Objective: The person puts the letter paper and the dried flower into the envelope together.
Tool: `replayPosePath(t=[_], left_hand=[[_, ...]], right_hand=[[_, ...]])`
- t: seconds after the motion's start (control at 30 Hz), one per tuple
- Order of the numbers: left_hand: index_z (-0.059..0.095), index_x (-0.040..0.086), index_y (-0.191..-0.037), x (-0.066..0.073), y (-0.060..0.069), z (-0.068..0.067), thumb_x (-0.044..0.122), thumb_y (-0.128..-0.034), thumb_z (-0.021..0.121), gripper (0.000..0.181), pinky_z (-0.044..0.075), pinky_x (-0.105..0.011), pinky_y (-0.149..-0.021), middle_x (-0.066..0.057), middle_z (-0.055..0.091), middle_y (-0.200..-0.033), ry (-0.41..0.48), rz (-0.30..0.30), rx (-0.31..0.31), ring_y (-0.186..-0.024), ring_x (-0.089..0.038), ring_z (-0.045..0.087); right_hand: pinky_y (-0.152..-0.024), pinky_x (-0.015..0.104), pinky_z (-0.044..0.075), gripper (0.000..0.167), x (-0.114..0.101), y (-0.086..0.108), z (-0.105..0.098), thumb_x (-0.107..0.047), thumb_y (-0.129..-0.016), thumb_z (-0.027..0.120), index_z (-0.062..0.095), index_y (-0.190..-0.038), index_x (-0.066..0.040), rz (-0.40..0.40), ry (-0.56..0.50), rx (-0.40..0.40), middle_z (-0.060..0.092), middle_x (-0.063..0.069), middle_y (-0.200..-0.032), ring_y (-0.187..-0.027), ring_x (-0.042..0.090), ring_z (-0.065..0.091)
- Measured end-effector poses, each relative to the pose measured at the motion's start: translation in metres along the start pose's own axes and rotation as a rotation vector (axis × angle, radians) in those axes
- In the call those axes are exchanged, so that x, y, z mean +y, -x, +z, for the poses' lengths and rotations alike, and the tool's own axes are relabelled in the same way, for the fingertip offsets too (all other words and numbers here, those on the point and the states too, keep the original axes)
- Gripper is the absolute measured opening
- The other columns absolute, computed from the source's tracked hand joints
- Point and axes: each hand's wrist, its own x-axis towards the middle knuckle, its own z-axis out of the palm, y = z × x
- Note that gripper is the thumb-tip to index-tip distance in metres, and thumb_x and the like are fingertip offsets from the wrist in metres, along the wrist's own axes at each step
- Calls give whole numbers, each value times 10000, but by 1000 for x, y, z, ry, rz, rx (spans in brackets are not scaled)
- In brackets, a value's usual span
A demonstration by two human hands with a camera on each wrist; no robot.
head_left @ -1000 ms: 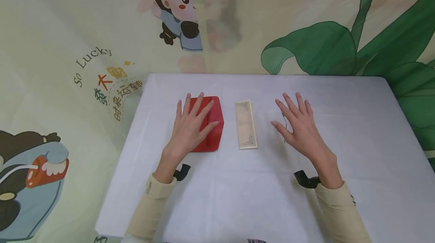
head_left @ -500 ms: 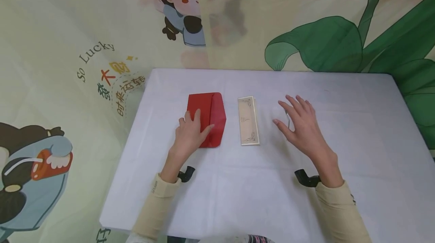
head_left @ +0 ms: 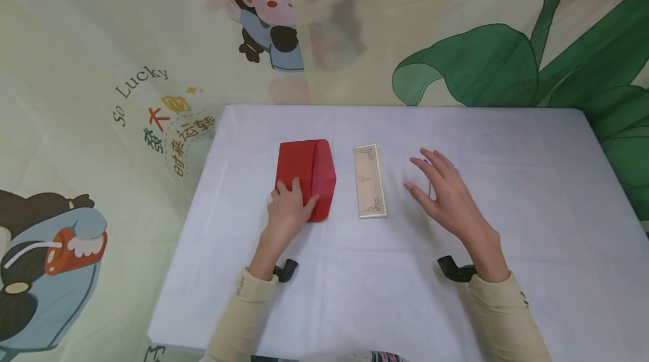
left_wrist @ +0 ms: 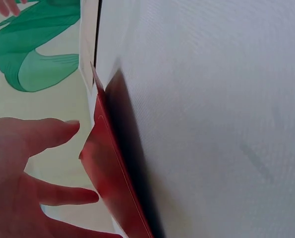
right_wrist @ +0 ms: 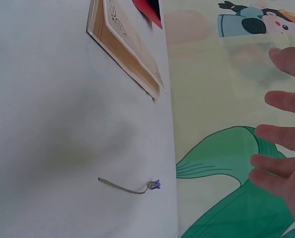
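A red envelope (head_left: 296, 162) lies on the table at centre-left, its flap side to the right. Over its lower part is my left hand (head_left: 288, 211), fingers spread and slightly bent; in the left wrist view the fingertips are at the envelope's (left_wrist: 107, 168) edge, and touch is hard to tell. Right of it lies a cream folded card (head_left: 369, 182), seen slightly gaping in the right wrist view (right_wrist: 132, 44). My right hand (head_left: 451, 201) hovers with spread fingers, holding nothing. Beneath it, a small purple flower on a thin stem (right_wrist: 130, 189) lies on the table, mostly hidden in the head view.
The white-covered table (head_left: 355, 289) has its far edge against a patterned cloth backdrop (head_left: 167, 24). Black wrist-mounted pieces (head_left: 456, 269) show at both wrists. Striped fabric (head_left: 386, 356) shows at the bottom of the head view.
My left hand has drawn back toward the near edge of the envelope, uncovering its upper part, with its fingers more bent. My right hand has lowered slightly in view, its fingers a little more bent.
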Motion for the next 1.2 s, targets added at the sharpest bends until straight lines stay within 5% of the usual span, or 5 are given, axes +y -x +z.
replayPosePath(t=[0.57,1.2], left_hand=[[461,-37,-1411,0,2,1,294,-933,734,643,613,-528,-823,-299,528,-1242,33,-13,17,-1091,-439,572],[488,-30,-1393,-2,2,1,292,-938,725,606,609,-524,-802,-286,548,-1203,50,3,30,-1060,-432,581]], right_hand=[[-1060,620,471,605,-7,1,22,-191,-895,811,561,-1422,-29,-7,-31,-76,467,215,-1540,-1404,436,457],[-1082,523,488,448,-32,-7,62,-145,-919,777,654,-1321,8,-124,-163,-162,558,206,-1459,-1369,379,516]])
